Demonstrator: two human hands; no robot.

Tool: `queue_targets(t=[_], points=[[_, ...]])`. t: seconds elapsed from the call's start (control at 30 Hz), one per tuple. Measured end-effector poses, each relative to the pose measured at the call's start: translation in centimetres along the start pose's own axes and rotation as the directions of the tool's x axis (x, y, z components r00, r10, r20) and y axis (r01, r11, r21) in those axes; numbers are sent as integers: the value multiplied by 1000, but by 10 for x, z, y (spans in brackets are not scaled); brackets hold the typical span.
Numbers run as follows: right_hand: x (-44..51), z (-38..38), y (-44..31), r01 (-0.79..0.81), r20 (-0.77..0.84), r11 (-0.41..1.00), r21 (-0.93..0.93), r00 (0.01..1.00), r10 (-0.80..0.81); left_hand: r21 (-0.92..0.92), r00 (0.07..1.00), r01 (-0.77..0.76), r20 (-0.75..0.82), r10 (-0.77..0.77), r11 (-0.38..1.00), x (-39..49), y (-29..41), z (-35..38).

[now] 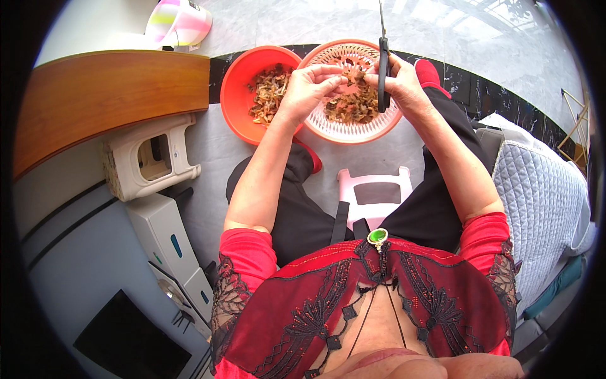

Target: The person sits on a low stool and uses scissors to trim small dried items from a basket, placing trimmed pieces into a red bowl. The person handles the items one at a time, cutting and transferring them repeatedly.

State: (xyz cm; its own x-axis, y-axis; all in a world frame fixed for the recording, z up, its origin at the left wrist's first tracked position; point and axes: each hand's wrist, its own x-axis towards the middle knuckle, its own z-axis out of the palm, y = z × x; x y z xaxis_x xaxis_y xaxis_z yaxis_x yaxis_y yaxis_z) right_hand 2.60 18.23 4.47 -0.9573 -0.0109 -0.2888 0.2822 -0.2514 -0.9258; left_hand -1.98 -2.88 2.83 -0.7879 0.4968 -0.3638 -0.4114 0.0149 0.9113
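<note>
Over the colander, my right hand [406, 87] holds a pair of scissors [384, 71] with black handles. Their blades point up and away from me. The thumb and fingers of that hand also touch a small brown piece [355, 78], possibly mushroom. On its other side, my left hand [310, 90] pinches at the piece with its fingertips. Below the hands, a pink slotted plastic colander [326, 128] contains a heap of brown pieces [352, 108]. Beside it on the left, an orange-red plastic basin [235, 102] holds more of the shredded brown pieces [271, 94].
A pink plastic stool [348, 194] stands between my legs. To the left are a wooden top [118, 85], a cream stool [182, 151] and a white cabinet [161, 222]. A quilted cover [535, 199] drapes a sofa on the right. A multicoloured bin [194, 23] stands at the far left.
</note>
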Motion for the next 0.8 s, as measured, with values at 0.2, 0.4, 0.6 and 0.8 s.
queue_targets(t=[0.2,0.4,0.6,0.8], points=[[0,-3,-4,48,-3,999,-8,999,-48,962,957,-188,133,259,200,27,-65,24],[-2,-5,2,140,13,988,-59,990,-140,716,993,77,-117,10,694,30,-39,19],[-8,1,2,499,65,676,-542,827,-558,-6,922,380,77,-378,925,1,3,19],[-10,18,4,680,298,399,-616,669,-681,-226,940,326,175,-291,918,-6,12,16]])
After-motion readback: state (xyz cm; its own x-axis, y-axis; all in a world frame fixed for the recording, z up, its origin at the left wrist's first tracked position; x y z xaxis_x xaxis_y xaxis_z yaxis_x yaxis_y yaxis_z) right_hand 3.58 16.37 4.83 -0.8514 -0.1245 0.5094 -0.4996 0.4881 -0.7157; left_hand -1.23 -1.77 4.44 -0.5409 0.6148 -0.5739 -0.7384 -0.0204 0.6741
